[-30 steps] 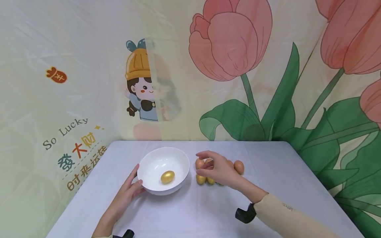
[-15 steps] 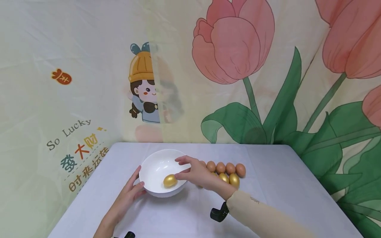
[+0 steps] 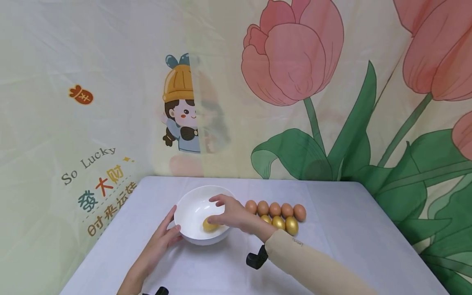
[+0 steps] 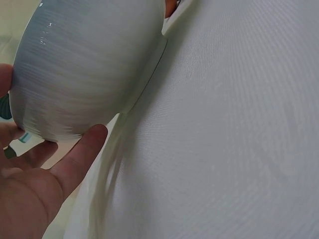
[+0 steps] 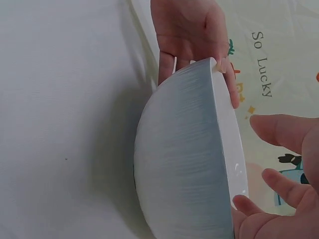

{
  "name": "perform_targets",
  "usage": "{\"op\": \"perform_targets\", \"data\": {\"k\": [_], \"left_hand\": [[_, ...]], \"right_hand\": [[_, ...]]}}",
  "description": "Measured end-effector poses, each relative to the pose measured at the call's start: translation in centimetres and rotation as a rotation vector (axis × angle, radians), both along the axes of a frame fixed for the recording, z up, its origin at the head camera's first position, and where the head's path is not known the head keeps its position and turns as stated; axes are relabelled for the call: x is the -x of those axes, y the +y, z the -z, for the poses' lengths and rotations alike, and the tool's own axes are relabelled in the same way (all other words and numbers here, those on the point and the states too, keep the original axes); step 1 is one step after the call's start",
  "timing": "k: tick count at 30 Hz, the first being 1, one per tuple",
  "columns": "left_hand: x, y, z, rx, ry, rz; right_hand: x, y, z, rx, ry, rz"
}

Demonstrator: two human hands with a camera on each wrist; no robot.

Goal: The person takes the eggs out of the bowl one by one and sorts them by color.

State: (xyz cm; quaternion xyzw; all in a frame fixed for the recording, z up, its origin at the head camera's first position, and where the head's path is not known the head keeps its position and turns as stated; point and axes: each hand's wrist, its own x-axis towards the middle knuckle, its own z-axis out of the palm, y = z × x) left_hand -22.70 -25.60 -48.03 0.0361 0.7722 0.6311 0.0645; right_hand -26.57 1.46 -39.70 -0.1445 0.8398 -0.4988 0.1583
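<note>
A white bowl (image 3: 191,213) stands on the table with one golden egg (image 3: 208,227) inside it. My left hand (image 3: 159,237) grips the bowl's left side, thumb near the rim and fingers against the outer wall. Over the right part of the bowl hovers my right hand (image 3: 230,214), its thumb and fingers spread apart. The thumb partly covers the golden egg in the head view; whether it touches the egg I cannot tell. In the right wrist view the fingers (image 5: 281,186) reach past the rim, and nothing is seen between them and the thumb.
Right of the bowl lies a row of several brown eggs (image 3: 274,209), with golden eggs (image 3: 291,225) in front, partly hidden by the right forearm. A white cloth covers the table (image 3: 332,246). Behind it hangs a printed backdrop (image 3: 228,164).
My right hand has moved left from above the egg rows to over the bowl, its thumb now overlapping the golden egg. The left hand stays on the bowl. The head view has shifted slightly.
</note>
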Motion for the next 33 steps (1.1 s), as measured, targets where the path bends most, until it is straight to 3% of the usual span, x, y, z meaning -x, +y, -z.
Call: {"op": "perform_targets", "data": {"k": [13, 33], "left_hand": [[-0.2, -0.1, 0.0, -0.018, 0.0, 0.003], [-0.4, -0.1, -0.1, -0.048, 0.02, 0.018]], "right_hand": [[1.5, -2.5, 1.3, -0.074, -0.015, -0.005], [2.1, -5.5, 3.5, -0.043, -0.032, -0.136]]}}
